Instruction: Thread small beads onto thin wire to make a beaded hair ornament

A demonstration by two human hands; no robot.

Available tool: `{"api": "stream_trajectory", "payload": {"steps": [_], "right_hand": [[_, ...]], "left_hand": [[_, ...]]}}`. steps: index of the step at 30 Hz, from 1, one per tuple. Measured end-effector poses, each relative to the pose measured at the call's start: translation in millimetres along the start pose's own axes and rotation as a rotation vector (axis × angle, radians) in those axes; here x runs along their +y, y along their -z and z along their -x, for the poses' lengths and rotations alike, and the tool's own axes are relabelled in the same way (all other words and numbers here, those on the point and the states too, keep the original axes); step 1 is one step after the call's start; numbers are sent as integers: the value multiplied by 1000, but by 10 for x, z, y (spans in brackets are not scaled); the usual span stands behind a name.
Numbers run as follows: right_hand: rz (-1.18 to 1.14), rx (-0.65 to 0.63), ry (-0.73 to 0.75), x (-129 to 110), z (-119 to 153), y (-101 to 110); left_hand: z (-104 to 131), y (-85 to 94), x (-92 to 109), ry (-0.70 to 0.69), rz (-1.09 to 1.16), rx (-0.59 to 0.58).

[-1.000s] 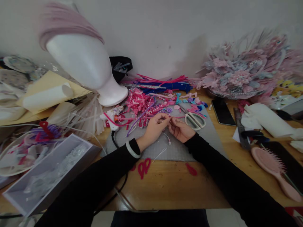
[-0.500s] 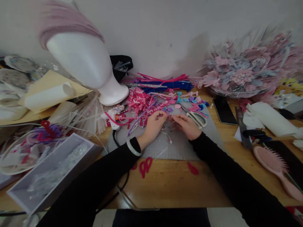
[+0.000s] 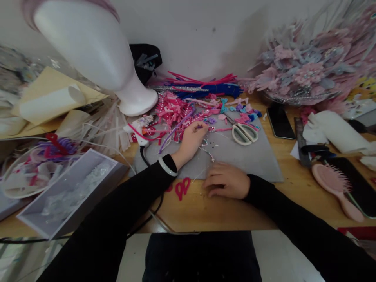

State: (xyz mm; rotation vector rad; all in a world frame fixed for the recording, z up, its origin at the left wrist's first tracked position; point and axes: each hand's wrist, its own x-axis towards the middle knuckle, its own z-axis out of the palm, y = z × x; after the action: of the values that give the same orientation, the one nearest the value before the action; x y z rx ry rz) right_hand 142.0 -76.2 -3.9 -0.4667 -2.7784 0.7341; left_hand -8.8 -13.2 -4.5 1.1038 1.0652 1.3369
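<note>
My left hand (image 3: 192, 139) is closed in a pinch over the grey mat (image 3: 264, 164). At its fingertips is a small pink beaded piece (image 3: 211, 128), partly covered by the fingers. A strand of small beads (image 3: 209, 152) lies just below on the mat. My right hand (image 3: 226, 181) rests palm down at the mat's front edge, with fingers loosely bent and thumb apart. What lies beneath it is hidden. Left of it, red fuzzy loops (image 3: 182, 188) lie on the wooden table (image 3: 188, 215). White-handled scissors (image 3: 245, 134) lie beyond the right hand.
A glue gun (image 3: 139, 135) with its cord lies left of a pile of pink fuzzy pieces (image 3: 172, 111). A white foam head (image 3: 88, 51) stands behind. A lilac box (image 3: 70, 192) is at left; a phone (image 3: 281, 122) and pink hairbrush (image 3: 335, 188) lie right.
My right hand has left the left fingertips and come down toward me to the mat's front edge, covering where a red loop lay. My left hand keeps its pinch. The view has tilted down.
</note>
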Motion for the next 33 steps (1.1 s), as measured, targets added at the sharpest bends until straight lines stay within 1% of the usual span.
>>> {"api": "stream_trajectory", "payload": {"steps": [2, 5, 9, 14, 18, 23, 24, 25, 26, 27, 30, 31, 32, 33], "right_hand": [[-20, 5, 15, -30, -32, -13], [-30, 15, -2, -65, -65, -52], [-11, 13, -30, -101, -135, -108], [-44, 30, 8, -137, -243, -151], [-22, 31, 12, -145, -258, -162], [25, -42, 6, -198, -252, -161], [16, -38, -6, -189, -257, -139], [-8, -5, -29, -161, -265, -102], [-59, 63, -60, -110, -278, -53], [-142, 184, -109, -35, -296, 8], [-483, 741, -410, 300, -377, 201], [-638, 888, -486, 422, -407, 251], [-795, 1014, -532, 533, -433, 287], [-933, 1098, -572, 624, -455, 308]], "left_hand": [[-5, -3, -2, -9, -39, 4], [-18, -5, -7, -30, -88, 13], [-28, 5, -18, -55, -121, -23], [-27, 7, -18, -56, -122, -25], [-31, 8, -24, -61, -115, -32], [-31, 9, -26, -54, -105, -35], [-29, 7, -22, -46, -99, -35], [-25, 4, -16, -37, -87, -29], [-21, 1, -8, -25, -68, -27], [-17, -3, 1, -8, -44, -29], [-10, -7, 28, 59, 14, -32], [-11, -7, 35, 79, 25, -29], [-13, -5, 40, 96, 35, -21], [-17, -2, 44, 111, 49, -8]]}}
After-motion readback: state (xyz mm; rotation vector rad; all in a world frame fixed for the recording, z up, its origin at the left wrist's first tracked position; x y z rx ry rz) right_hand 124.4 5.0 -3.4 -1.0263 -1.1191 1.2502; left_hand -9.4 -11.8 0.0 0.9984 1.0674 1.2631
